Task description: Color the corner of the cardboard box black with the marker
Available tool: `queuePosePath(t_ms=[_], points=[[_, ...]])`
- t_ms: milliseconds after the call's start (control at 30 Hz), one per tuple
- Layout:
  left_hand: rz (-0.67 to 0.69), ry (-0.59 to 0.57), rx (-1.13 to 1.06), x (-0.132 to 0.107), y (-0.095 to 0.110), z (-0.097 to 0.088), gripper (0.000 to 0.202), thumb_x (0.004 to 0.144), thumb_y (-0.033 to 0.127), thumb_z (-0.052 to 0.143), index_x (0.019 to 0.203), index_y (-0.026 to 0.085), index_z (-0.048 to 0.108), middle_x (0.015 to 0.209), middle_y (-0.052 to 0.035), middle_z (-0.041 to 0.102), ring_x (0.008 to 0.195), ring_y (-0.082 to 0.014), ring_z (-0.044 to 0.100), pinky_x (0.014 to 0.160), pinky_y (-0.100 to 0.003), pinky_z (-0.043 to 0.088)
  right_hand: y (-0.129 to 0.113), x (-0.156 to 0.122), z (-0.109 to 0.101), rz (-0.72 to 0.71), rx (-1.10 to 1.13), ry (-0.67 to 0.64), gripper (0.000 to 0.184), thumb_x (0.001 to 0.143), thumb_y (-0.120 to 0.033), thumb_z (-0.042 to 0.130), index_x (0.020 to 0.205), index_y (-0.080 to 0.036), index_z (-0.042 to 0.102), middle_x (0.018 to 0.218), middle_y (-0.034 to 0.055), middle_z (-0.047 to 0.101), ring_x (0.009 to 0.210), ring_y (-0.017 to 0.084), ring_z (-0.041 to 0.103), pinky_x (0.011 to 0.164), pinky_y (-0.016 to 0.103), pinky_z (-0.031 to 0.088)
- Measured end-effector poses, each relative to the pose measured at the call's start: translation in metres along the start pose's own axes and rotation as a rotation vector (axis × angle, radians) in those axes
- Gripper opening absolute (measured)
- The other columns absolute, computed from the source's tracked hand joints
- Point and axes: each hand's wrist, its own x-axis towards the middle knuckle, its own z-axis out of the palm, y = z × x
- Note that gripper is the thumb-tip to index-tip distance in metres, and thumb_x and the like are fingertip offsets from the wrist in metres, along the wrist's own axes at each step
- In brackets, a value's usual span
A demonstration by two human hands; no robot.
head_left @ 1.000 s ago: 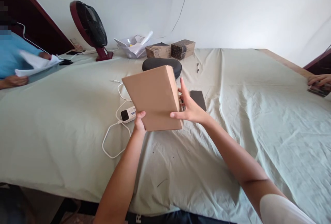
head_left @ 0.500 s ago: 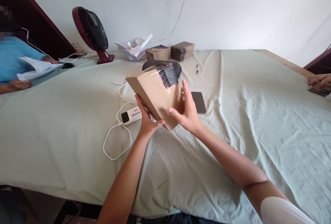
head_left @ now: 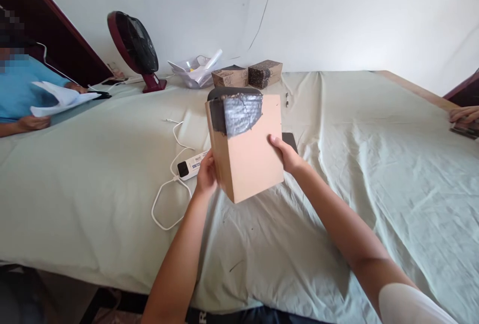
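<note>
Between my two hands is a brown cardboard box (head_left: 258, 164), held up above the cloth and tilted. Dark shiny tape (head_left: 243, 113) wraps its upper left corner. My left hand (head_left: 207, 174) grips the box's left side, its fingers partly hidden behind it. On the right edge, my right hand (head_left: 288, 154) has its thumb on the front face and the other fingers out of sight behind. Close to my left hand lies a white power bank (head_left: 189, 167) with a dark end. A dark flat object (head_left: 290, 140) shows partly behind my right hand.
Two more taped cardboard boxes (head_left: 265, 75) stand by the wall, beside a clear plastic basket (head_left: 194, 72) and a fan (head_left: 134, 45). A white cable (head_left: 152, 209) loops on the green cloth (head_left: 93, 189). One person holds papers (head_left: 63, 99) at left; another hand (head_left: 464, 113) shows at right.
The box has been turned in my hands, so a broad plain face and the taped corner now face me. My right hand has shifted to its right edge.
</note>
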Motion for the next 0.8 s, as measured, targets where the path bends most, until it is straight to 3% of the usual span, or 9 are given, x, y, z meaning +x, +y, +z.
queuePosePath(t_ms=[100,200,333,400,467,533,600,700,800], points=[[0.119,0.150,0.141,0.013,-0.005,-0.006,0.039,0.069,0.048,0.092,0.098,0.024,0.083,0.106,-0.0049,0.083,0.120,-0.0347,0.074,0.107,-0.047,0.060,-0.013,-0.004,-0.010,-0.137,-0.217,-0.062,0.103,0.070,-0.066,0.093,0.157,-0.027,0.054,0.149,0.0134,0.068,0.143,0.041,0.062,0.121,0.061,0.052],[0.156,0.276,0.167,0.019,-0.011,-0.013,0.043,0.065,0.057,0.095,0.090,0.025,0.082,0.096,-0.0044,0.082,0.107,-0.0328,0.075,0.099,-0.050,0.062,-0.025,-0.006,-0.013,-0.291,-0.482,-0.120,0.135,0.059,-0.053,0.103,0.172,-0.032,0.033,0.171,0.0127,0.043,0.164,0.043,0.035,0.129,0.062,0.041],[0.165,0.236,0.104,0.016,-0.006,-0.014,0.058,0.063,0.081,0.087,0.084,0.027,0.081,0.088,-0.0037,0.078,0.099,-0.0310,0.076,0.095,-0.048,0.064,-0.021,-0.002,-0.011,-0.358,-0.637,-0.176,0.139,0.067,-0.051,0.099,0.178,-0.034,0.016,0.180,0.0116,0.026,0.171,0.041,0.016,0.133,0.064,0.034],[0.185,0.179,0.090,0.011,0.001,-0.010,0.066,0.063,0.090,0.079,0.086,0.028,0.082,0.088,-0.0050,0.078,0.106,-0.0336,0.076,0.100,-0.048,0.062,-0.014,0.003,-0.012,-0.404,-0.680,-0.172,0.139,0.067,-0.050,0.100,0.178,-0.032,0.017,0.181,0.0119,0.023,0.171,0.041,0.014,0.135,0.062,0.030],[0.209,0.083,0.067,0.006,0.008,-0.006,0.075,0.066,0.093,0.074,0.100,0.028,0.083,0.103,-0.0085,0.080,0.122,-0.0373,0.073,0.109,-0.050,0.059,-0.006,0.008,-0.014,-0.452,-0.719,-0.147,0.144,0.061,-0.051,0.103,0.177,-0.031,0.021,0.181,0.0121,0.022,0.171,0.042,0.016,0.137,0.062,0.025],[0.220,-0.018,0.048,0.001,0.014,-0.003,0.077,0.067,0.086,0.078,0.116,0.027,0.081,0.119,-0.0114,0.078,0.134,-0.0399,0.067,0.117,-0.052,0.053,0.000,0.012,-0.017,-0.479,-0.741,-0.123,0.148,0.058,-0.054,0.104,0.178,-0.031,0.020,0.181,0.0121,0.022,0.170,0.043,0.017,0.139,0.062,0.020],[0.208,-0.063,0.070,-0.002,0.016,-0.004,0.075,0.063,0.068,0.088,0.125,0.025,0.079,0.124,-0.0120,0.077,0.137,-0.0418,0.065,0.121,-0.053,0.049,0.004,0.013,-0.019,-0.483,-0.757,-0.114,0.150,0.059,-0.057,0.103,0.178,-0.031,0.016,0.182,0.0122,0.019,0.171,0.043,0.015,0.139,0.064,0.019],[0.163,-0.033,0.109,-0.003,0.017,-0.007,0.071,0.060,0.041,0.088,0.127,0.022,0.077,0.122,-0.0113,0.076,0.132,-0.0429,0.066,0.122,-0.053,0.048,0.007,0.012,-0.018,-0.455,-0.774,-0.113,0.153,0.062,-0.061,0.102,0.179,-0.033,0.008,0.182,0.0131,0.014,0.171,0.044,0.011,0.136,0.067,0.024],[0.134,0.003,0.127,-0.002,0.017,-0.008,0.069,0.066,0.031,0.080,0.134,0.026,0.074,0.120,-0.0092,0.076,0.136,-0.0400,0.064,0.125,-0.051,0.045,0.008,0.011,-0.015,-0.428,-0.746,-0.084,0.155,0.059,-0.061,0.103,0.179,-0.033,0.009,0.182,0.0145,0.014,0.170,0.045,0.013,0.134,0.068,0.029]])
